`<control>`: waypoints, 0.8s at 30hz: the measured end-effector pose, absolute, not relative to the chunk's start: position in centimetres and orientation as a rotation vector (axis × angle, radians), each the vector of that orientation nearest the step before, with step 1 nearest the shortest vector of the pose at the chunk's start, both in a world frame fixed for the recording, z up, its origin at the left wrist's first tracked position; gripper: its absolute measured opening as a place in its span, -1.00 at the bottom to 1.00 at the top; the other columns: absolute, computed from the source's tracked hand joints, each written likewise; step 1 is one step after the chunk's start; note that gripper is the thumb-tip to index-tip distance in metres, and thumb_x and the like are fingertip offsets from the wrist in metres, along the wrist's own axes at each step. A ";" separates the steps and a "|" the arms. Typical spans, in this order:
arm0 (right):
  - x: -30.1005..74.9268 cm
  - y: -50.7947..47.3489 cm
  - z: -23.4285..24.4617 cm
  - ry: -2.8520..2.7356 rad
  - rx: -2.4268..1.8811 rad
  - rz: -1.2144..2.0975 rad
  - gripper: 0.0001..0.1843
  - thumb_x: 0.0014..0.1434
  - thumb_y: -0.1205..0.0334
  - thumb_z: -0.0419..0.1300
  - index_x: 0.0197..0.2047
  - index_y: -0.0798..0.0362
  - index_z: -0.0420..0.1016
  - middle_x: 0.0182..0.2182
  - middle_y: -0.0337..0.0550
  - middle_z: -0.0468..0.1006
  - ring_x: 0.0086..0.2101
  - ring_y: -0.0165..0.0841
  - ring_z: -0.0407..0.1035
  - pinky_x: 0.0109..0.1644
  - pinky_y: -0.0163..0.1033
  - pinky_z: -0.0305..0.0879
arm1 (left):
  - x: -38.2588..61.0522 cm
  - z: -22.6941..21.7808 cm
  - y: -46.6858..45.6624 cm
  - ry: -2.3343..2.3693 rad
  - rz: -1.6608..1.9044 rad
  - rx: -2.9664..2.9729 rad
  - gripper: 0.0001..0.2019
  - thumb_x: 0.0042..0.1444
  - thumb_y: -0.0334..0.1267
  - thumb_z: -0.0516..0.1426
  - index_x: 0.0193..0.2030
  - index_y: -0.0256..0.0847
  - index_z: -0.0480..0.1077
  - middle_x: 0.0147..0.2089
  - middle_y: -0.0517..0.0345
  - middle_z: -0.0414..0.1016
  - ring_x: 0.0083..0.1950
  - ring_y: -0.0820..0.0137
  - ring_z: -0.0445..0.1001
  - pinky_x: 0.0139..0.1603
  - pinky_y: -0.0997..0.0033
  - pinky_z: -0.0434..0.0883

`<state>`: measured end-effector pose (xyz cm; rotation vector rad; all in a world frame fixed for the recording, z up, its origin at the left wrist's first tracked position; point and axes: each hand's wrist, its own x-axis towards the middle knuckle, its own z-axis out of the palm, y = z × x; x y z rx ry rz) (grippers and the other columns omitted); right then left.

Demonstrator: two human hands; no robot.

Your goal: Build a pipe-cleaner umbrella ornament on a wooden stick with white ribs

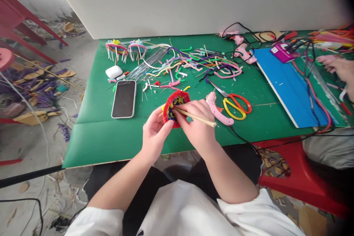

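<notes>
A small red pipe-cleaner umbrella (167, 111), blue and yellow inside, is held over the front of the table with its underside toward me. My left hand (155, 131) grips its rim, thumb on the near side and fingers behind. A wooden stick (197, 117) sticks out of its centre toward the lower right. My right hand (197, 123) has its fingers closed at the base of that stick, by the canopy; the fingertips are partly hidden. Just right of this hand lie a pink glue gun (217, 110) and scissors (235, 105) with yellow and orange handles.
Loose pipe cleaners (193, 62) and thin wires (151, 62) litter the green table (96, 136). Two tasselled umbrellas (116, 49) stand at the back left, near a phone (124, 99) and white case (114, 72). A blue board (279, 84), cables and another person's hand (337, 68) are right.
</notes>
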<state>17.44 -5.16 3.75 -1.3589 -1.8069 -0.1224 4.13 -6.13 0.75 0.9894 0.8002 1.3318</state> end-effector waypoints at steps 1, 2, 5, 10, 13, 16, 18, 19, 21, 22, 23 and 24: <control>17.5 -5.1 3.7 -1.815 -1.361 -0.109 -0.89 0.20 0.29 0.23 -0.37 0.05 0.54 -0.48 -0.17 0.57 -0.40 -0.29 0.34 -0.32 -0.20 0.30 | 4.1 0.7 -6.0 0.806 1.327 0.977 -0.66 0.12 -0.29 0.24 0.05 -0.06 0.45 -0.08 0.15 0.58 -0.10 0.44 0.54 -0.11 0.51 0.52; 17.5 -5.0 3.7 -1.824 -1.363 -0.089 -0.90 0.20 0.30 0.23 -0.36 0.05 0.54 -0.47 -0.16 0.58 -0.40 -0.28 0.34 -0.31 -0.19 0.31 | 4.1 0.7 -6.0 0.817 1.321 0.965 -0.67 0.11 -0.28 0.24 0.05 -0.07 0.46 -0.08 0.14 0.58 -0.10 0.44 0.54 -0.11 0.51 0.51; 17.7 -4.8 3.8 -1.859 -1.350 -0.026 -0.90 0.21 0.31 0.21 -0.31 0.05 0.57 -0.42 -0.14 0.60 -0.38 -0.28 0.37 -0.28 -0.17 0.33 | 4.1 0.9 -5.8 0.849 1.305 0.918 -0.64 0.06 -0.23 0.27 0.04 -0.12 0.46 -0.07 0.10 0.58 -0.09 0.40 0.55 -0.13 0.48 0.53; 18.1 -4.8 4.1 -1.895 -1.293 0.067 -0.88 0.21 0.34 0.21 -0.24 0.05 0.59 -0.36 -0.13 0.63 -0.33 -0.27 0.44 -0.21 -0.14 0.38 | 4.3 1.7 -5.6 0.828 1.273 0.811 -0.61 0.00 -0.18 0.31 0.01 -0.13 0.46 -0.06 0.10 0.59 -0.05 0.34 0.55 -0.15 0.44 0.54; 18.4 -4.9 4.2 -1.923 -1.297 0.070 -0.89 0.19 0.32 0.24 -0.22 0.05 0.59 -0.32 -0.11 0.64 -0.30 -0.25 0.47 -0.18 -0.12 0.40 | 4.1 2.2 -5.4 0.817 1.208 0.697 -0.64 0.00 -0.16 0.31 -0.04 -0.13 0.48 -0.14 0.15 0.60 -0.17 0.43 0.56 -0.22 0.52 0.52; 18.4 -4.9 4.2 -1.907 -1.323 -0.074 -0.90 0.16 0.30 0.27 -0.22 0.01 0.59 -0.32 -0.10 0.64 -0.31 -0.23 0.49 -0.21 -0.10 0.41 | 3.5 2.5 -5.1 0.788 1.100 0.591 -0.70 0.03 -0.14 0.29 -0.09 -0.16 0.49 -0.20 0.18 0.58 -0.26 0.51 0.55 -0.24 0.56 0.51; 18.4 -4.7 4.0 -1.900 -1.318 -0.158 -0.88 0.14 0.29 0.30 -0.21 -0.04 0.60 -0.34 -0.11 0.63 -0.33 -0.22 0.50 -0.26 -0.12 0.42 | 3.0 2.6 -4.9 0.749 1.072 0.536 -0.72 0.03 -0.15 0.28 -0.11 -0.17 0.49 -0.21 0.18 0.57 -0.29 0.52 0.54 -0.24 0.54 0.51; 18.4 -4.6 3.8 -1.897 -1.295 -0.186 -0.86 0.12 0.29 0.32 -0.21 -0.07 0.60 -0.36 -0.11 0.62 -0.35 -0.22 0.51 -0.30 -0.13 0.42 | 2.8 2.6 -4.8 0.734 1.064 0.515 -0.72 0.03 -0.15 0.28 -0.13 -0.18 0.49 -0.23 0.18 0.57 -0.30 0.52 0.55 -0.24 0.53 0.51; 18.4 -4.4 3.4 -1.878 -1.239 -0.189 -0.83 0.08 0.30 0.34 -0.22 -0.11 0.62 -0.39 -0.10 0.62 -0.39 -0.22 0.52 -0.37 -0.17 0.40 | 2.3 2.5 -4.5 0.700 1.057 0.469 -0.74 0.04 -0.14 0.28 -0.15 -0.20 0.48 -0.25 0.17 0.57 -0.30 0.51 0.55 -0.23 0.51 0.51; 18.3 -4.5 3.2 -1.855 -1.226 -0.160 -0.82 0.08 0.31 0.34 -0.21 -0.12 0.63 -0.40 -0.09 0.63 -0.41 -0.23 0.52 -0.39 -0.17 0.39 | 2.1 2.5 -4.4 0.690 1.057 0.440 -0.75 0.04 -0.15 0.28 -0.17 -0.21 0.48 -0.26 0.17 0.57 -0.31 0.50 0.55 -0.23 0.51 0.51; 18.3 -4.5 3.0 -1.820 -1.246 -0.108 -0.80 0.10 0.31 0.32 -0.19 -0.13 0.63 -0.39 -0.07 0.64 -0.41 -0.23 0.53 -0.41 -0.17 0.38 | 1.9 2.4 -4.2 0.684 1.060 0.405 -0.77 0.04 -0.15 0.27 -0.20 -0.23 0.47 -0.28 0.16 0.57 -0.31 0.50 0.55 -0.22 0.50 0.50; 18.3 -4.6 2.7 -1.776 -1.287 -0.050 -0.77 0.14 0.30 0.28 -0.13 -0.13 0.62 -0.36 -0.05 0.65 -0.41 -0.23 0.53 -0.42 -0.16 0.37 | 1.8 2.3 -4.0 0.683 1.065 0.366 -0.79 0.05 -0.16 0.26 -0.22 -0.24 0.47 -0.30 0.15 0.58 -0.32 0.49 0.55 -0.22 0.50 0.50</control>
